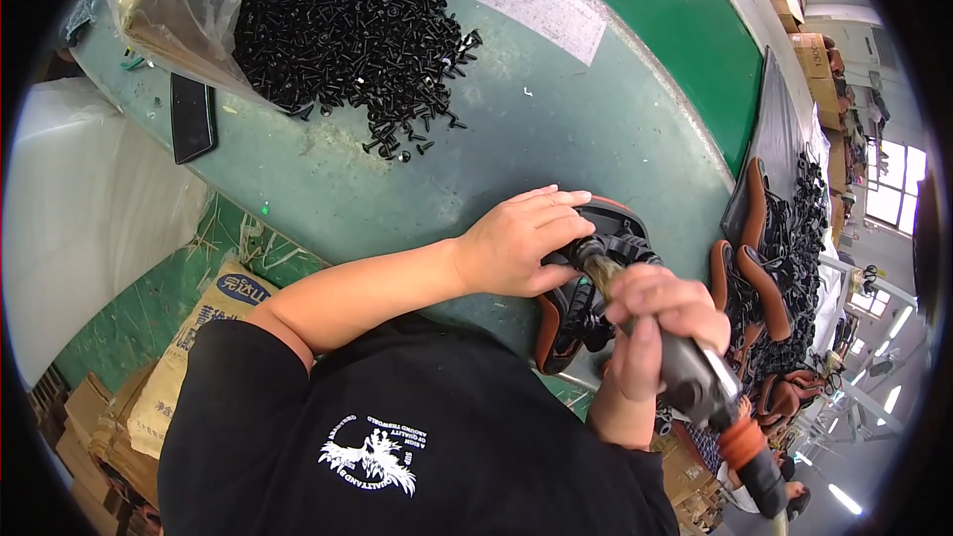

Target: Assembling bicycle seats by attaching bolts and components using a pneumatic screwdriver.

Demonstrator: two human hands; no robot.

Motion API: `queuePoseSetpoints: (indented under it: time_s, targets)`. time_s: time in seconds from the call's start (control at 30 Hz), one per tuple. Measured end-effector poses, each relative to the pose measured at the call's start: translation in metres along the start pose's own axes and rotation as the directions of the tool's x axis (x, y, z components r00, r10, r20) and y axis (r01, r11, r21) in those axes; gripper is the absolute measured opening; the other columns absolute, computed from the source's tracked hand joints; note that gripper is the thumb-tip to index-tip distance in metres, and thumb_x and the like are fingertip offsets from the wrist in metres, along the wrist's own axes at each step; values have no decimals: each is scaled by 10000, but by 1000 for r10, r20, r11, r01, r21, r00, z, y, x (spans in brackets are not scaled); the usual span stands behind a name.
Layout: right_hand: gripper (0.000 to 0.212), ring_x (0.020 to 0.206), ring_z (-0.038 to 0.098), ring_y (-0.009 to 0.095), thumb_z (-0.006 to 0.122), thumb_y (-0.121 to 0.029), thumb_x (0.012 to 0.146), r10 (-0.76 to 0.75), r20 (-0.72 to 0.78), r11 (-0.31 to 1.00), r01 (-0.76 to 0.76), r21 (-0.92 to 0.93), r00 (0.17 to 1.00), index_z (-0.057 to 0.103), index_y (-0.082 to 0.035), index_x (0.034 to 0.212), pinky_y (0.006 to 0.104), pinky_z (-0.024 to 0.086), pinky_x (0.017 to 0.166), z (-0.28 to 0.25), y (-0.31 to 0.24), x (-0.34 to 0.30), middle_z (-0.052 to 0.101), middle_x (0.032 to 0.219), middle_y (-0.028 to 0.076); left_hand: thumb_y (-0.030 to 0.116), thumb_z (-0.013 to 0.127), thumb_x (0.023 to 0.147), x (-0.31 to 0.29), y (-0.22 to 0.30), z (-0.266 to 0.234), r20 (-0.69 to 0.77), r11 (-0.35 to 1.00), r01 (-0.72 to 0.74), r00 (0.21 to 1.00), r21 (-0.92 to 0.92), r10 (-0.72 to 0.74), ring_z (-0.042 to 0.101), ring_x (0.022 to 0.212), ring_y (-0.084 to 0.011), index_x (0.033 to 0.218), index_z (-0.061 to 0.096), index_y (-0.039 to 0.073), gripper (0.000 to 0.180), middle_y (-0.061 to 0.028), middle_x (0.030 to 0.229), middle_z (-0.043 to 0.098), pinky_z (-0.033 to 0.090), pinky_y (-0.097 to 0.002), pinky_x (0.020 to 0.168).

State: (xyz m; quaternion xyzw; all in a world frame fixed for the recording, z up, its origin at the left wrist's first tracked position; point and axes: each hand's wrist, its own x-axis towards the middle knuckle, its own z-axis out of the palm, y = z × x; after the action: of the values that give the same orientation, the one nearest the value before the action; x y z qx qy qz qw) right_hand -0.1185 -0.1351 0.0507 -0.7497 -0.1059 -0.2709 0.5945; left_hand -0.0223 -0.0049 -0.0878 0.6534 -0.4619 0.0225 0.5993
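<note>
Ahead of my left fingers (564,202), a white printed sheet (541,5) lies flat on the green tabletop (596,119). Beyond it, past the table's far edge, runs a glossy green surface (660,25). Well to the left of those fingers, a dark phone (193,117) lies near the table's edge. Farther left and off the table is a whitish plastic-covered bulk (84,228); nearer me, a pale sack (223,303) stands over the green floor (109,308), with brown cardboard (94,417) behind it. Far off to the right of my right fingers (675,300) I see cardboard boxes (814,57), bright windows (896,186) and, lower down, a lit tube lamp (844,499).
</note>
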Motion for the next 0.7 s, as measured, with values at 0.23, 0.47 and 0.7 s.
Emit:
queuePoseSetpoints:
  time_s: [0.23, 0.47, 0.7]
  targets:
    - [329, 752, 677, 240, 679, -1, 965, 68, 131, 989, -50, -136, 989, 512, -63, 1241, 453, 592, 776, -3, 5, 5, 676, 1099, 242, 136, 902, 704, 1, 1, -1, -18, 1000, -9, 1000, -14, 8, 707, 1236, -401, 1179, 671, 11, 543, -222, 1196, 736, 571, -512, 1080]
    - [318, 711, 724, 246, 696, 11, 922, -73, 40, 995, 70, 67, 997, 520, -65, 1176, 413, 619, 698, -31, -47, -10, 709, 1083, 222, 171, 920, 766, -3, 40, -22, 156, 996, 83, 985, -31, -77, 665, 1152, -409, 1075, 689, 22, 415, -174, 1170, 685, 559, -480, 1000]
    - [301, 639, 642, 208, 698, -4, 931, -43, -240, 978, 90, 187, 970, 490, -64, 1140, 426, 597, 682, -51, -54, -34, 659, 1059, 188, 54, 822, 821, 20, -22, -117, 148, 724, 16, 976, 689, -162, 633, 1012, -333, 992, 740, 52, 190, -99, 1048, 678, 539, -437, 884]
